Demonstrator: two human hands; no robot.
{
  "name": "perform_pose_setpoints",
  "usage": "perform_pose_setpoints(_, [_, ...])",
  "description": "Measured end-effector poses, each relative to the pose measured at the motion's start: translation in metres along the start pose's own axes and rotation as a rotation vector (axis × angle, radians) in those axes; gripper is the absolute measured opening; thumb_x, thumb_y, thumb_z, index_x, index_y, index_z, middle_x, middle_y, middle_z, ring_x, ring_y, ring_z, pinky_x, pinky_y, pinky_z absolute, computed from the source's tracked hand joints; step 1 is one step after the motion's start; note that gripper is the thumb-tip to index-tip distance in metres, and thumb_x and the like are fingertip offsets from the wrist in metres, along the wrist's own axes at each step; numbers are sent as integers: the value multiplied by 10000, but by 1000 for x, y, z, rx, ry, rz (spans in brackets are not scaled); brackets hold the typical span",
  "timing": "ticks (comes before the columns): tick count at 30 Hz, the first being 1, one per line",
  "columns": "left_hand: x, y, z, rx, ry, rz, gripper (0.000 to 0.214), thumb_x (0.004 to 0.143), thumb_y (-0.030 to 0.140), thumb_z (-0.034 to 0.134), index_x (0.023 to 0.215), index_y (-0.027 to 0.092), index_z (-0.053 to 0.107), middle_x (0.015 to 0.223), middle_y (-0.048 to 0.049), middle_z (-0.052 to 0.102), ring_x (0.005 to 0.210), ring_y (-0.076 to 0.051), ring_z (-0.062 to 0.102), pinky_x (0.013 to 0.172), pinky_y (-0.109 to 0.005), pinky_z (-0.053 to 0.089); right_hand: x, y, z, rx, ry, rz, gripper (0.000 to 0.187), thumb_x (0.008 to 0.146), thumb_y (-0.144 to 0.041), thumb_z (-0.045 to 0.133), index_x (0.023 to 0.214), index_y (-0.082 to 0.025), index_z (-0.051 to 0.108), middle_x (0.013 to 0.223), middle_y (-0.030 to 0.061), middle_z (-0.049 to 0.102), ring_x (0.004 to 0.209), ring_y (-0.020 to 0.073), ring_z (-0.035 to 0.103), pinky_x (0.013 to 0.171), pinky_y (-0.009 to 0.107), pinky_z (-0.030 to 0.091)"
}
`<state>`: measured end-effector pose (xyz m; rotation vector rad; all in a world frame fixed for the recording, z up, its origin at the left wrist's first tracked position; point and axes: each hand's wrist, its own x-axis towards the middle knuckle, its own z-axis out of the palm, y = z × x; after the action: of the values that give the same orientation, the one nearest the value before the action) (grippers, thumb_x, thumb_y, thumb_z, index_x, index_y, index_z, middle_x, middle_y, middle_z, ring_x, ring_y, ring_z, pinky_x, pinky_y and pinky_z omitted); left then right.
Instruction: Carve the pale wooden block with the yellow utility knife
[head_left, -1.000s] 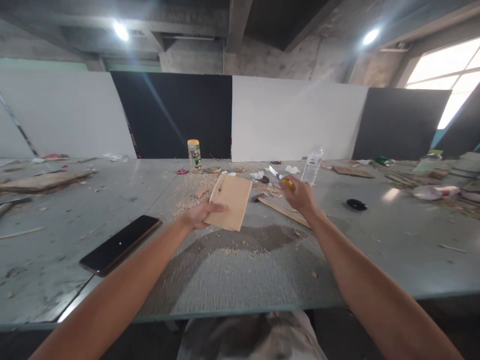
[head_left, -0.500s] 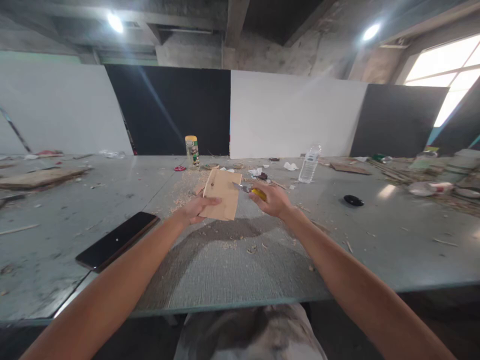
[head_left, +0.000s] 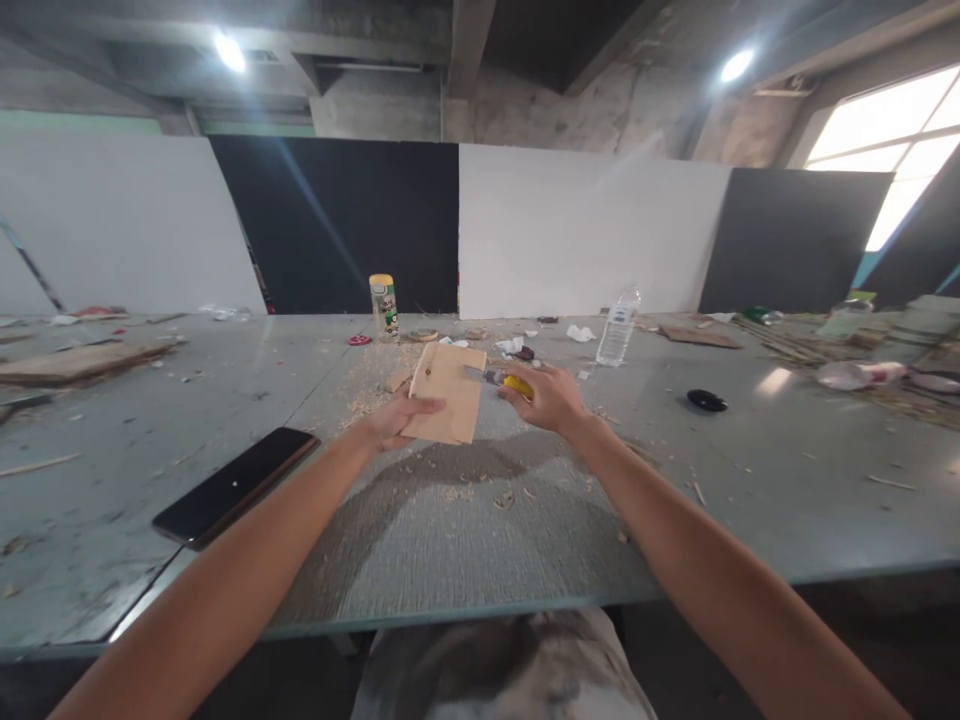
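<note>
My left hand [head_left: 399, 417] grips a flat, pale wooden board [head_left: 450, 398] by its lower left edge, thumb on its face. The board is tilted up above the table and has a small dark knot near its upper left. In my right hand [head_left: 549, 396] is a yellow-handled utility knife [head_left: 517, 384], fingers wrapped round the handle. Its blade points left and lies over the board's upper right part; whether it touches the wood I cannot tell. Wood shavings are scattered on the table beneath and behind the board.
On the grey table [head_left: 480, 560] a phone [head_left: 238, 485] lies at left. Behind stand a yellow-capped container [head_left: 384, 308] and a clear plastic bottle [head_left: 619, 328]. A black oval object [head_left: 707, 400] lies at right. Wood pieces and litter lie toward both sides; upright panels [head_left: 585, 230] line the back.
The board has shifted very slightly to the right and its tilt differs a little. Both hands keep their holds, and the knife stays by the board's right edge.
</note>
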<state>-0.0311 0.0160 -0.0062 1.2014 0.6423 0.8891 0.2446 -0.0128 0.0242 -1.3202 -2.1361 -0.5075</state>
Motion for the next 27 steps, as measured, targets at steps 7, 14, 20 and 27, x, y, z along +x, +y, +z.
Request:
perform_pose_setpoints(7, [3, -1, -1, -15, -56, -13, 492, 694, 220, 763, 1160, 131, 631, 1013, -136, 737, 918, -276, 705, 807, -376, 567, 1, -2, 0, -38, 22, 3, 364, 921, -532, 454, 1027, -236, 638, 789, 48, 696, 625, 197, 577, 559, 305, 246])
perform_pose_setpoints(14, [-2, 5, -1, -10, 18, -13, 502, 649, 205, 783, 1124, 151, 633, 1007, -132, 738, 863, -270, 710, 754, -374, 579, 1, 15, 2, -17, 83, 148, 390, 928, -541, 433, 1039, -231, 641, 753, 55, 686, 612, 210, 580, 539, 289, 260])
perform_pose_setpoints(20, [-11, 13, -4, 11, 27, 55, 564, 603, 220, 803, 1138, 161, 637, 974, -121, 746, 855, -278, 715, 685, -331, 590, -5, 44, -6, 114, 235, 261, 406, 922, -524, 422, 984, -195, 650, 687, 54, 652, 632, 220, 589, 574, 286, 319])
perform_pose_setpoints(27, [-9, 12, -1, 3, 55, 31, 488, 625, 202, 783, 1095, 149, 665, 1057, -131, 733, 925, -286, 707, 768, -363, 589, 1, 1, -7, 214, 56, 5, 369, 925, -510, 451, 1005, -210, 652, 763, 45, 680, 641, 195, 585, 593, 287, 324])
